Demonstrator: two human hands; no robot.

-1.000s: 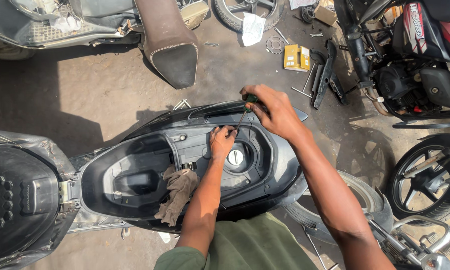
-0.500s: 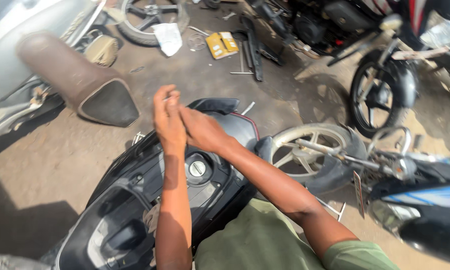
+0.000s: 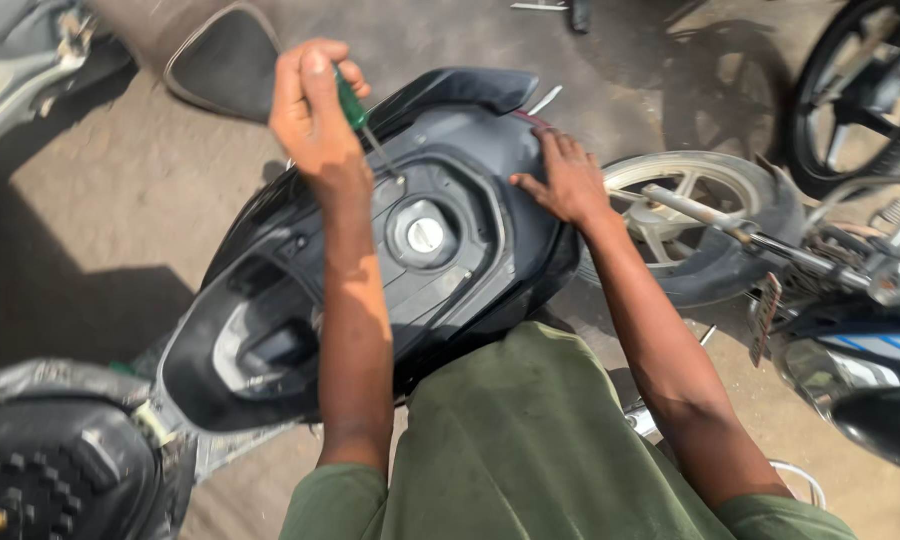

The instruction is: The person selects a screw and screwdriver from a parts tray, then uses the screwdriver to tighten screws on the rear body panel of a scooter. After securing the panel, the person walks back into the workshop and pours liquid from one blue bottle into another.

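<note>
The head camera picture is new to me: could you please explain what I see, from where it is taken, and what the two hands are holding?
The picture comes from a camera worn on a person's head, looking down, so the two bare arms entering from below belong to that person, who wears an olive-green shirt.

Below them is a black plastic scooter body with its seat lifted away, showing an open storage tub and a round silver fuel cap.

The left hand grips a screwdriver with a green handle; its thin metal shaft points down to the black panel near the cap. The right hand holds nothing and rests flat on the rear edge of the scooter body.

Around it, on the dusty concrete ground, stand a spoked grey wheel, part of a blue and black motorcycle and a brown detached seat.
</note>
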